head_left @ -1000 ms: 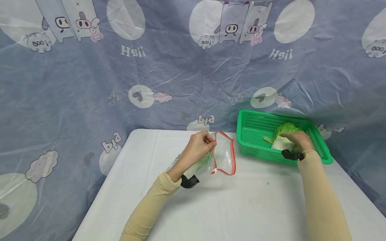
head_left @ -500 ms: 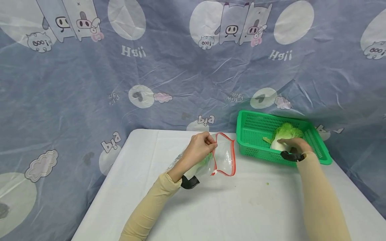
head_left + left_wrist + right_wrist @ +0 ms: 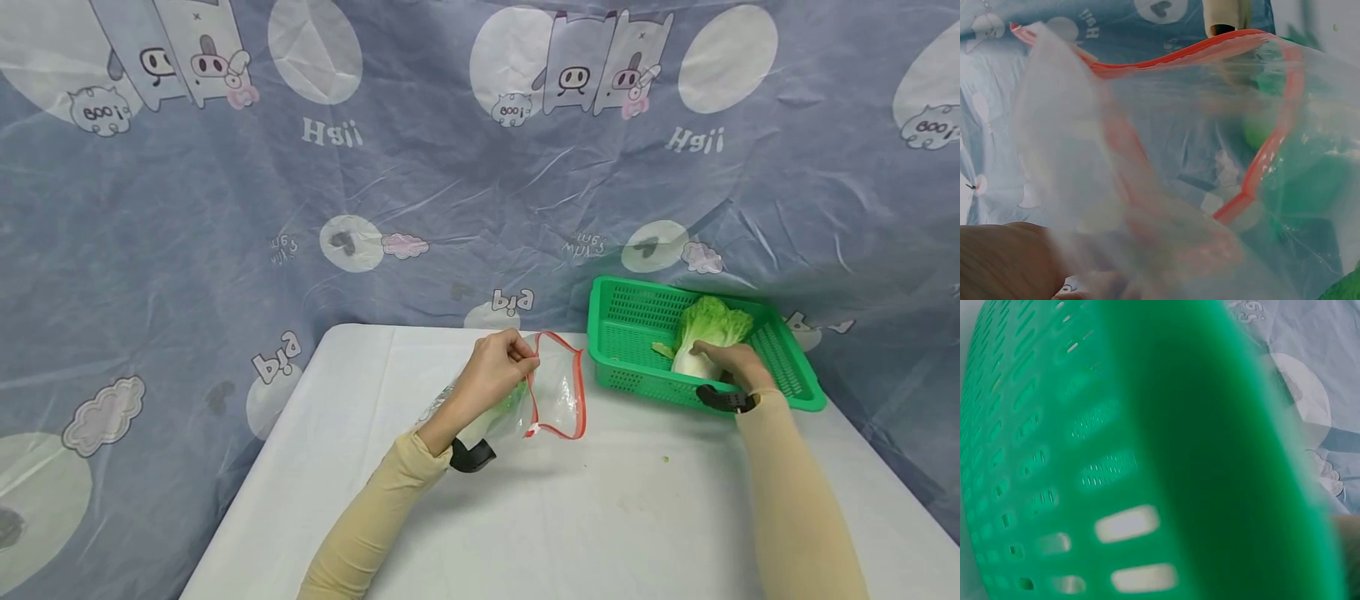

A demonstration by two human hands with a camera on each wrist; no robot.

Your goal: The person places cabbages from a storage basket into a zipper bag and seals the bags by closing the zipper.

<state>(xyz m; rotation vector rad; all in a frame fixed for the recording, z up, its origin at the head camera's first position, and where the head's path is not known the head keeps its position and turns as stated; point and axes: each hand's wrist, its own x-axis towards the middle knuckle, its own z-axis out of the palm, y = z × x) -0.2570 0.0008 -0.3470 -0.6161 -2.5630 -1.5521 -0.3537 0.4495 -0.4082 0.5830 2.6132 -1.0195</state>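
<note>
My left hand pinches the upper edge of a clear zip bag with a red seal, whose mouth gapes toward the right. Pale and green leafy vegetable shows inside it, partly behind my wrist. In the left wrist view the bag fills most of the picture. Over at the green basket, my right hand grips a napa cabbage by its white base, thumb on the near side and the other fingers hidden. The basket wall blocks most of the right wrist view.
A loose leaf piece lies in the basket, left of the cabbage. The white table has a small green scrap on it. Behind the table hangs a grey-blue printed curtain.
My right hand has lowered onto the cabbage and taken hold of its base; the cabbage has shifted slightly, its leaves now higher in view. My left hand and the bag stay put.
</note>
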